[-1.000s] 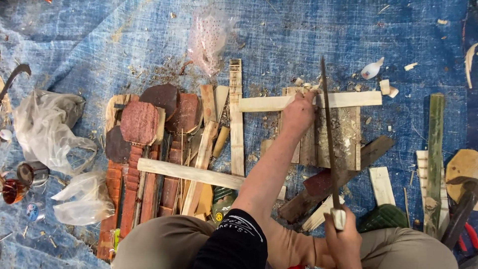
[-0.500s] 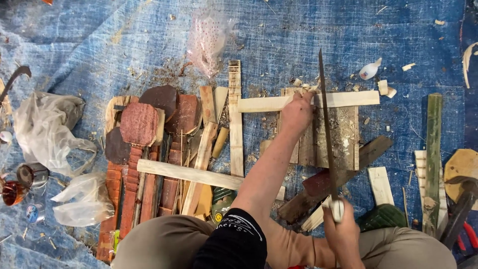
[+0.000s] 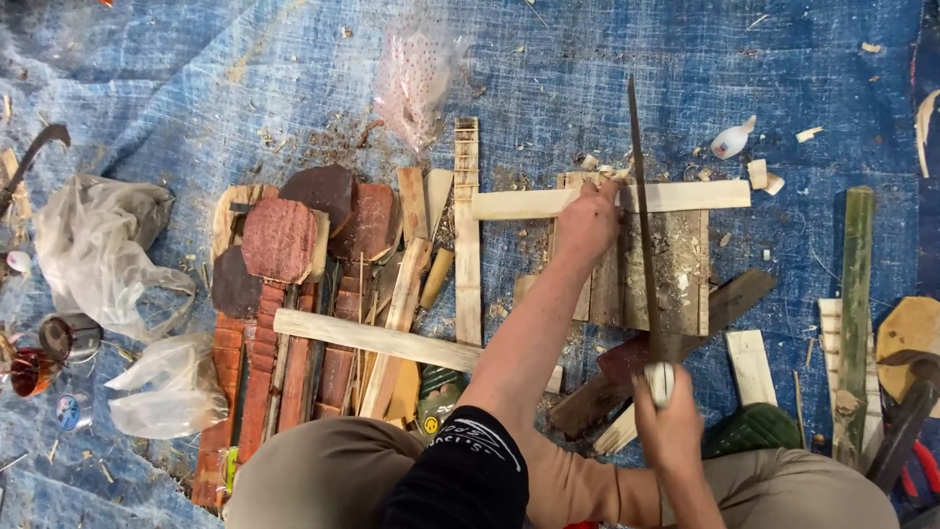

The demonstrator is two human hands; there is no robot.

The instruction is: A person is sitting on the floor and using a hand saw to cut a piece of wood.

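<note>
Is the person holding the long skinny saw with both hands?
No, only the right hand grips the saw by its handle, while the left hand presses down on the pale wooden strip.

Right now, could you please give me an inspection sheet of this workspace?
Surface: blue tarp, strewn with sawdust and chips.
Job's things: pale wood strip lying across a plank board; saw blade standing over it.
Clutter: reddish carved wood pieces, clear plastic bags, bamboo stick.
Grips: left hand presses the strip; right hand grips the saw handle.
Cables: nothing seen.
Surroundings: pliers with red handles at the right edge.
</note>
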